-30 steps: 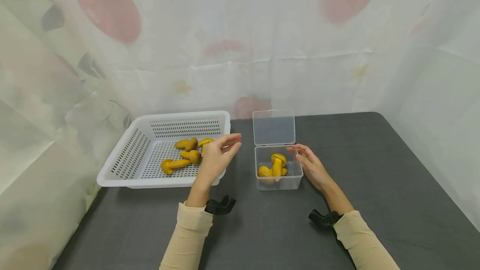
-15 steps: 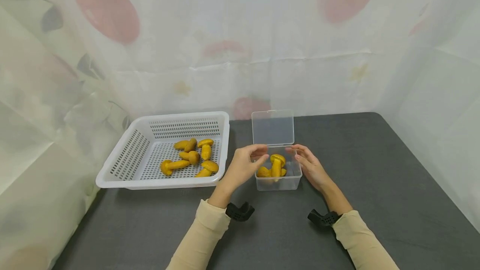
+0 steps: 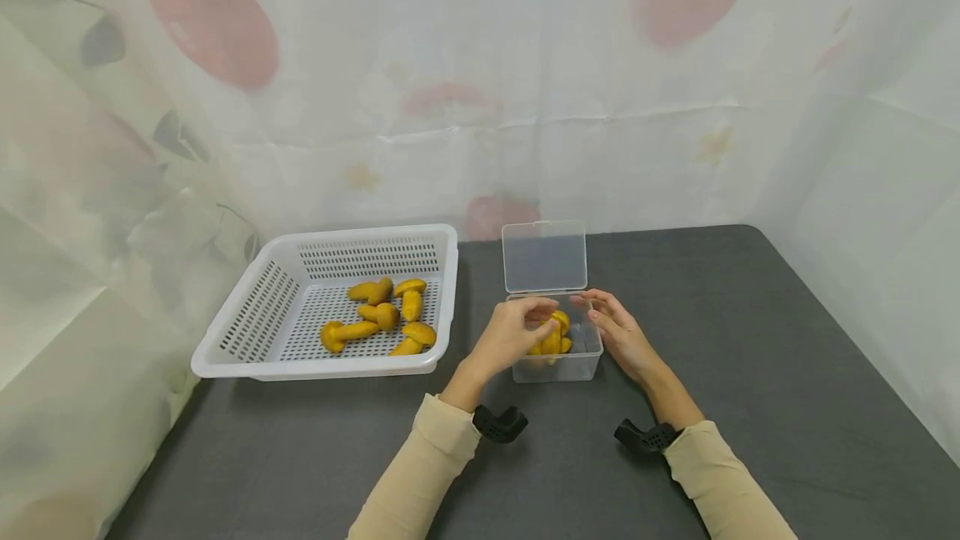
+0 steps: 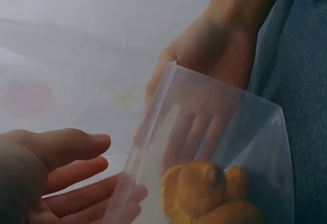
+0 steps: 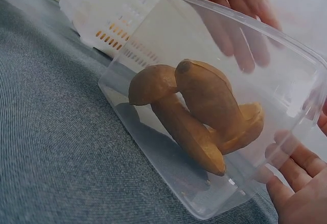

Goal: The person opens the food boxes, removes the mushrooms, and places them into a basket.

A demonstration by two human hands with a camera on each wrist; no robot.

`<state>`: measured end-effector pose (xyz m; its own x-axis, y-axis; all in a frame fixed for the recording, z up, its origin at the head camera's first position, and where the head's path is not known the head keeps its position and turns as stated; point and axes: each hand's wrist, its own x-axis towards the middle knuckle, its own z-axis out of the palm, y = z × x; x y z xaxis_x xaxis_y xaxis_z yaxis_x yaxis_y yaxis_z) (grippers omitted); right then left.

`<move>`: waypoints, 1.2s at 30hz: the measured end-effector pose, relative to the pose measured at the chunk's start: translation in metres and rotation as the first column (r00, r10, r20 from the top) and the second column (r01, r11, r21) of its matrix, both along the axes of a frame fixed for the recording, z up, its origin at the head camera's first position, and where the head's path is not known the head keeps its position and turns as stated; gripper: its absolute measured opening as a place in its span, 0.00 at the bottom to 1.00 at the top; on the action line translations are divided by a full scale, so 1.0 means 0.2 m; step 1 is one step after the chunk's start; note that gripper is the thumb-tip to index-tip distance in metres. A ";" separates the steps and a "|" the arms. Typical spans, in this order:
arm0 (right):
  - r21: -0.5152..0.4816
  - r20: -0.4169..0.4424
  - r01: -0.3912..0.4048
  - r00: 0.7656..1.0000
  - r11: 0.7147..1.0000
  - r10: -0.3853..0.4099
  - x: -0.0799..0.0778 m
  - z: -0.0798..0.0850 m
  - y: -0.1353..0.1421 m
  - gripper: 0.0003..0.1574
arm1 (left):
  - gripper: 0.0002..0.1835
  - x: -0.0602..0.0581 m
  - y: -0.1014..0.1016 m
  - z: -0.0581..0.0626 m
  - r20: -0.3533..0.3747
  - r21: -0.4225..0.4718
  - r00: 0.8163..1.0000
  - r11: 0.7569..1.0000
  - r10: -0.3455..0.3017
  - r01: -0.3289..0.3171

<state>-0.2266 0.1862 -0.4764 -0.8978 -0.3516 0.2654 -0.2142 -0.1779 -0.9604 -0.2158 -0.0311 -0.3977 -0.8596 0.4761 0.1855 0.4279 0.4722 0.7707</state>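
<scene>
My left hand [image 3: 510,333] is over the left rim of a small clear plastic box [image 3: 562,368], thumb apart from relaxed fingers. Nothing lies between them in the left wrist view, where the fingers [image 4: 87,196] are beside the box wall. At the box's right side is my right hand [image 3: 626,342], its fingers loosely extended along the wall. Several yellow-brown mushrooms [image 3: 553,343] lie in the box, partly covered by my left hand in the head view. Through the clear wall, the right wrist view shows the mushrooms [image 5: 209,98] leaning on one another.
The box's hinged lid [image 3: 544,258] stands raised at the back. To the left, a white perforated basket [image 3: 322,372] holds several more mushrooms [image 3: 387,317]. Both containers are on a dark grey table [image 3: 720,332]. A printed curtain [image 3: 630,165] hangs behind the table.
My left hand has moved right, from the basket's right edge to over the box, uncovering mushrooms in the basket. My right hand stays by the box's right side.
</scene>
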 end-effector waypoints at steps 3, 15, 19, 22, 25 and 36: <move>-0.002 0.009 0.000 1.000 1.000 0.000 0.00 0.00 0.00 0.27 | 0.20 -0.01 0.04 -0.02 0.018 -0.034 0.999 0.999 0.042 -0.041; 0.005 0.003 -0.004 1.000 1.000 0.004 0.00 0.01 -0.01 0.26 | 0.29 -0.01 0.10 0.02 0.088 -0.301 0.969 0.933 0.232 -0.196; -0.006 -0.003 -0.012 1.000 1.000 0.012 0.00 0.02 -0.01 0.27 | 0.29 -0.02 0.10 0.03 0.071 -0.358 0.970 0.914 0.231 -0.191; -0.012 -0.009 -0.014 1.000 1.000 0.014 0.00 0.02 -0.01 0.27 | 0.28 -0.03 0.10 0.03 0.061 -0.386 0.973 0.904 0.221 -0.182; -0.018 -0.012 -0.013 1.000 1.000 0.013 0.00 0.01 -0.01 0.26 | 0.26 -0.04 0.11 0.03 0.058 -0.389 0.976 0.905 0.210 -0.171; 0.017 0.022 0.010 1.000 1.000 -0.011 0.00 0.00 0.00 0.22 | 0.13 -0.04 0.08 0.02 0.076 -0.221 0.983 0.964 0.167 -0.146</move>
<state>-0.2273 0.1867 -0.4766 -0.9071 -0.3462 0.2394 -0.1946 -0.1594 -0.9678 -0.2240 -0.0152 -0.3940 -0.9352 0.3540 0.0097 0.2665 0.6854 0.6776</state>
